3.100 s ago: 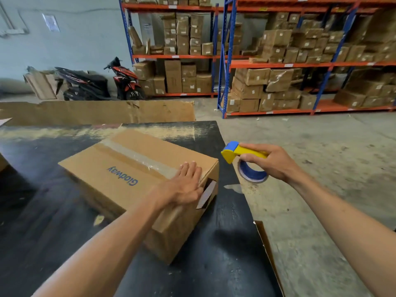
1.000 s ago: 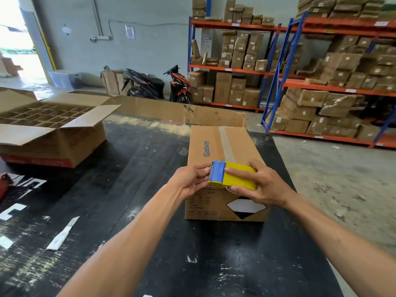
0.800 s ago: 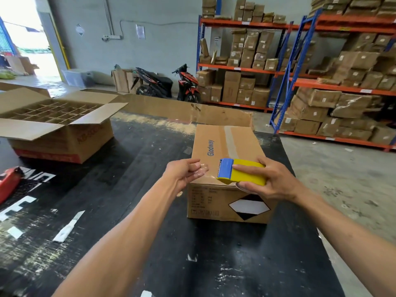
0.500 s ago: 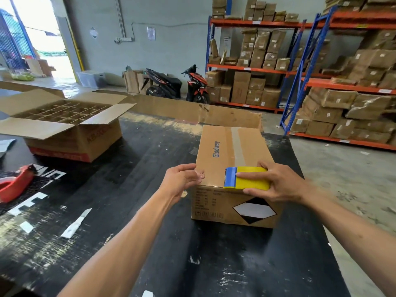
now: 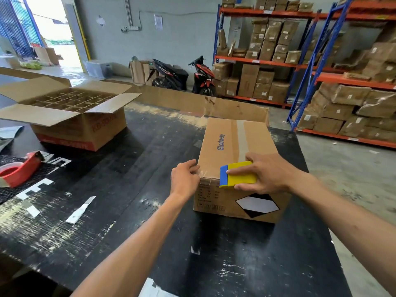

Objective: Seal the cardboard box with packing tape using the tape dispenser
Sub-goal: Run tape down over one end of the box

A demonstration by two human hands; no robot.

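Observation:
A closed cardboard box printed "Glodway" stands on the black table, a strip of clear tape running along its top seam. My right hand grips the yellow and blue tape dispenser and holds it against the box's near top edge. My left hand presses clear tape onto the box's near left corner, fingers curled against the cardboard. The tape roll itself is hidden under my right hand.
An open cardboard box with dividers stands at the far left of the table. A red tape dispenser lies at the left edge, a paper strip nearby. Shelving with cartons and a parked motorbike stand beyond.
The dispenser, in my right hand, has slid rightward along the box's near top edge while my left hand stays at the left corner. The box was turned end-on earlier.

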